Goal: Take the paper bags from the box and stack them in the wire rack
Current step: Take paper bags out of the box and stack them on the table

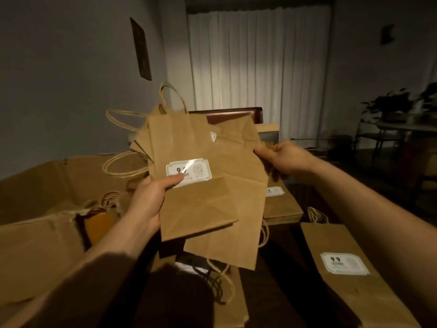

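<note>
I hold a loose bundle of flat brown paper bags (pixel 203 204) up in front of me, their twine handles pointing away and to the left. My left hand (pixel 151 197) grips the bundle's left edge, thumb pressed on the white label of the front bag. My right hand (pixel 281 159) pinches the right edge of a bag further back. The open cardboard box (pixel 47 185) lies at the left, with more bags and handles inside. A wire rack does not show clearly.
A stack of flat bags (pixel 281 204) lies on the dark surface behind the bundle. Another labelled bag (pixel 350 275) lies at the lower right, one more (pixel 227 292) below the bundle. White curtains (pixel 255 67), a plant (pixel 390 102) and a chair stand at the back.
</note>
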